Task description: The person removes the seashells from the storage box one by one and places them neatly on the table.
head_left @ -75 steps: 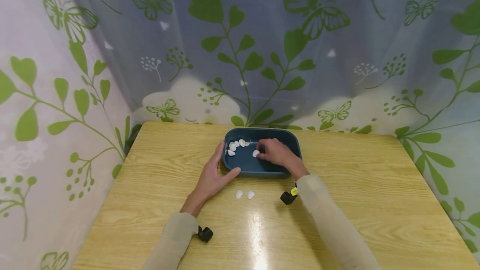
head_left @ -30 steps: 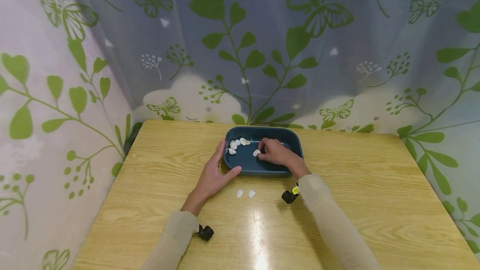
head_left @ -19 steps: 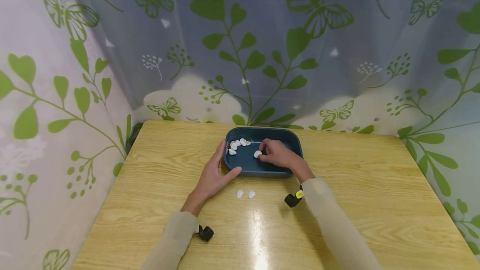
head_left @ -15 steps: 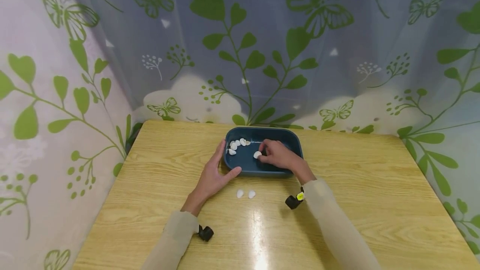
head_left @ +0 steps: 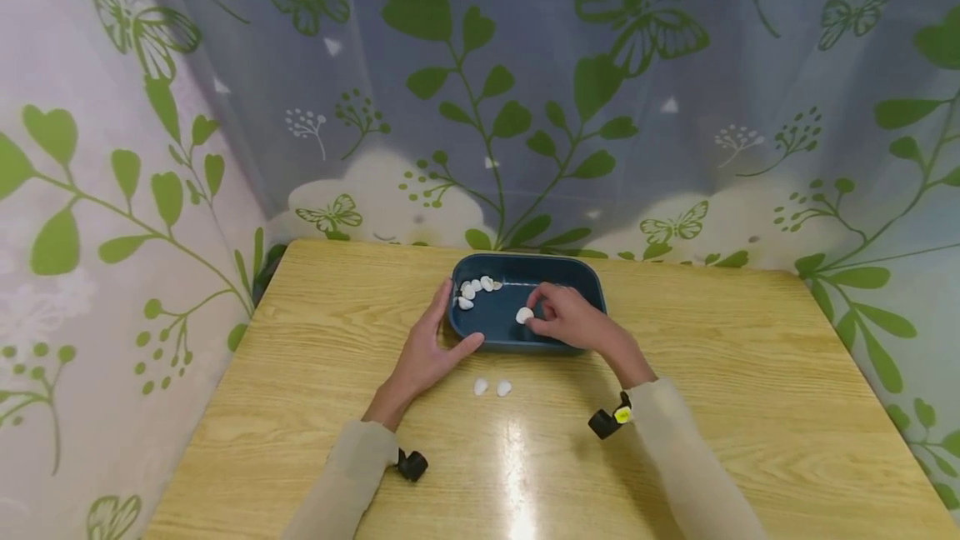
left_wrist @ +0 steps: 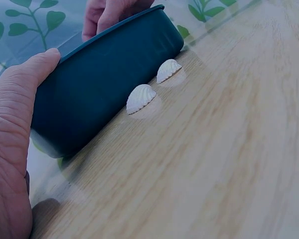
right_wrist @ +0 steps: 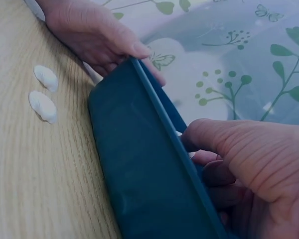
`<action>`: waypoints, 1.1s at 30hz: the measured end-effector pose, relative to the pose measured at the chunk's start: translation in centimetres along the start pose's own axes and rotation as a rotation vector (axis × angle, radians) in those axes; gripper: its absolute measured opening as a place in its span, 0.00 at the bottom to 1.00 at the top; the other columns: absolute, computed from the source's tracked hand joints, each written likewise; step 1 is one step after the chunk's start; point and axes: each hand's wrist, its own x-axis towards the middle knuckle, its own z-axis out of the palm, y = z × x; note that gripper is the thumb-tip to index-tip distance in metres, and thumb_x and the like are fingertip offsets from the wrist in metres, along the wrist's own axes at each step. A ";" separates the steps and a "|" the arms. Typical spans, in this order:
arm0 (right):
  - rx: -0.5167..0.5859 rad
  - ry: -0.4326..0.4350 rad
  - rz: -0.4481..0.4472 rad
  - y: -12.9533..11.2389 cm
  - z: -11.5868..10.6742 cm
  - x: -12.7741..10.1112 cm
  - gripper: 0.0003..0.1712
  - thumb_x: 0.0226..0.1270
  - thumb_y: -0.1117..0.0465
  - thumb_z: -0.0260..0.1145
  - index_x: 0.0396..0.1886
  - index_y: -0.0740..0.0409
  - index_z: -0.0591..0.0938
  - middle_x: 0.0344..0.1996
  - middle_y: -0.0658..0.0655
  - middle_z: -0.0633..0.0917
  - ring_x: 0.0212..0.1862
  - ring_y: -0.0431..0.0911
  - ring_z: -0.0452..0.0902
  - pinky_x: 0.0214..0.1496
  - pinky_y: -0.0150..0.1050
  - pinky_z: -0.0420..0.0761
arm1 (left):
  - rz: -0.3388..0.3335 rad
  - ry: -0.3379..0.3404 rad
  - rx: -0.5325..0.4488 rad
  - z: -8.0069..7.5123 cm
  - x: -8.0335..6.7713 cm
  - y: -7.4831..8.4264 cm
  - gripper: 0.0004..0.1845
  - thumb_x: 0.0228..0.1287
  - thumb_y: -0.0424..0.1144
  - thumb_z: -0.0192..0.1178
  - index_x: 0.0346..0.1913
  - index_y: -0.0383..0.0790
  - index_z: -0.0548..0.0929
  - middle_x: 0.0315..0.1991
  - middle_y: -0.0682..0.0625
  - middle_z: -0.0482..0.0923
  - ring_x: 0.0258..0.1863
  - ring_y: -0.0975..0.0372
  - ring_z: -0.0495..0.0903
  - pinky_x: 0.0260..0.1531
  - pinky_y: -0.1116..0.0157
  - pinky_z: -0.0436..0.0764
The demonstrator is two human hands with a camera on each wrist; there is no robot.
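Note:
A dark blue rectangular tray stands on the wooden table. My left hand holds its left end, thumb at the front rim and fingers along the left side. Over the tray, my right hand pinches a white seashell between thumb and fingertips. More white seashells lie clustered at the tray's left end. On the table in front of the tray are two ribbed seashells, a left one and a right one in the left wrist view.
The wooden table reaches back to a curtain printed with leaves and butterflies. Black wrist cameras hang beneath both sleeves, close over the tabletop.
My right hand has drawn slightly right and toward me with the pinched seashell. The left hand, the tray and the other seashells stay where they were.

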 end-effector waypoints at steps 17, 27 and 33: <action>0.037 0.042 0.029 -1.0 0.0 -4.6 0.12 0.68 0.53 0.66 0.46 0.51 0.77 0.17 0.47 0.69 0.17 0.39 0.62 0.25 0.34 0.71 | 0.027 0.001 -0.004 0.1 0.1 -0.2 0.54 0.58 0.64 0.64 0.78 0.61 0.41 0.79 0.62 0.40 0.76 0.66 0.44 0.72 0.53 0.57; 0.038 0.060 0.042 -2.0 0.1 -6.3 0.12 0.68 0.54 0.66 0.47 0.50 0.76 0.17 0.47 0.69 0.18 0.38 0.61 0.23 0.33 0.67 | 0.027 0.002 -0.013 0.2 0.0 -0.4 0.54 0.58 0.64 0.64 0.78 0.61 0.41 0.79 0.54 0.41 0.76 0.65 0.43 0.72 0.52 0.57; 0.066 0.049 0.046 -2.3 0.7 -7.4 0.11 0.68 0.56 0.66 0.47 0.50 0.76 0.16 0.46 0.67 0.18 0.37 0.59 0.22 0.31 0.65 | 0.018 0.001 -0.020 0.0 0.0 -0.1 0.54 0.58 0.64 0.64 0.78 0.62 0.41 0.79 0.58 0.40 0.76 0.66 0.43 0.72 0.53 0.57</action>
